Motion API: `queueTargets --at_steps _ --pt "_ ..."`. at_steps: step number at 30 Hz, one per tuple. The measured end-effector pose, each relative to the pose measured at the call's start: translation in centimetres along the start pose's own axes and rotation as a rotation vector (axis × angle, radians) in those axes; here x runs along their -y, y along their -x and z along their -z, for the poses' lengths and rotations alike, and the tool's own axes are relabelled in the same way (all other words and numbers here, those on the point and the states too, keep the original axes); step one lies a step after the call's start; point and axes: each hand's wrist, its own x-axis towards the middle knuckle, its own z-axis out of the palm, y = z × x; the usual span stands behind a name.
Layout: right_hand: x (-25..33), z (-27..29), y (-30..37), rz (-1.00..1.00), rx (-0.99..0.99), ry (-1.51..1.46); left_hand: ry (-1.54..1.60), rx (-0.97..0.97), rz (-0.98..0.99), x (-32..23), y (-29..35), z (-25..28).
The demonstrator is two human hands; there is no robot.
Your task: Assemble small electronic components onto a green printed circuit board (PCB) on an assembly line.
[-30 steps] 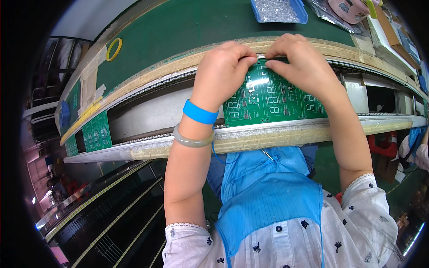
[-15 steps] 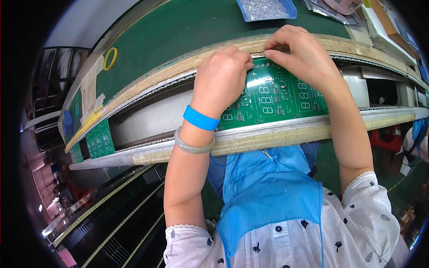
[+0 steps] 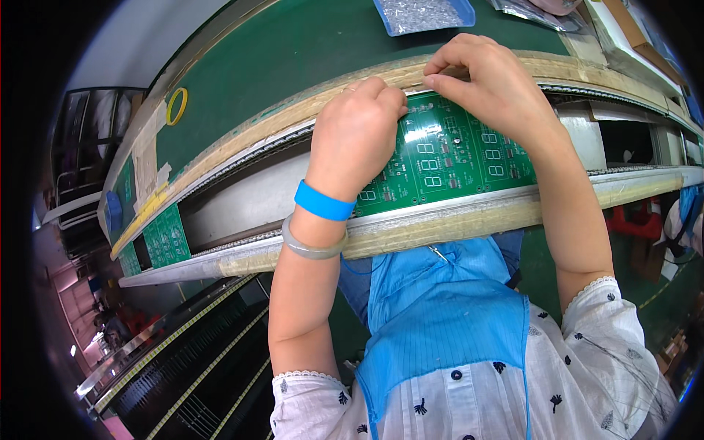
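Observation:
A green printed circuit board [image 3: 440, 165] with rows of white digit outlines and small mounted parts lies between the two conveyor rails in front of me. My left hand [image 3: 359, 132] is over the board's left part, fingers curled and closed, tips at its far edge; whatever they hold is hidden. Above the far right part, my right hand [image 3: 488, 88] has thumb and fingertips pinched together near the far rail. Anything in that pinch is too small to make out. Beyond the hands sits a blue tray [image 3: 468, 16] of small clear parts.
The near rail [image 3: 440, 226] runs between my body and the board; the far rail [image 3: 271, 114] has a wooden edge. Further left on the conveyor is another green circuit board [image 3: 167, 238]. A yellow ring [image 3: 169, 110] lies on the green tabletop [image 3: 257, 59]. A black slotted rack [image 3: 198, 381] stands lower left.
The view has shifted slightly. Both hands stay at the board's far edge in nearly the same poses, with the right thumb and fingers a little closer together.

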Motion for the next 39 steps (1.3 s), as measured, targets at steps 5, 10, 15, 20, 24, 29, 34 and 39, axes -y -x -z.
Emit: queueTargets --at_steps 5,10,15,20,24,29,34,39 --pt "0.4 0.3 -0.1 -0.041 -0.006 -0.025 -0.094 0.05 -0.044 -0.1 -0.2 0.2" --pt "-0.1 0.6 -0.1 -0.068 -0.029 -0.041 -0.068 0.071 -0.078 0.4 -0.5 0.1" --pt "-0.2 0.7 -0.1 -0.081 -0.053 -0.05 -0.039 0.091 -0.088 0.4 -0.7 0.5" --pt "-1.2 1.2 -0.4 -0.093 -0.067 -0.116 0.039 0.122 -0.051 0.3 -1.1 0.6" --pt "-2.0 2.5 -0.9 -0.065 -0.09 -0.024 0.176 0.14 0.005 0.4 -1.4 0.5" --pt "0.0 4.9 -2.3 -0.161 -0.118 -0.049 0.236 0.137 0.009 0.5 -1.4 0.5" --pt "0.3 5.6 -2.6 -0.151 -0.156 0.0 0.272 0.118 0.08 0.4 -1.1 0.6" --pt "0.1 5.6 -2.6 -0.179 -0.159 -0.008 0.361 0.083 0.09 0.7 -0.7 0.5"
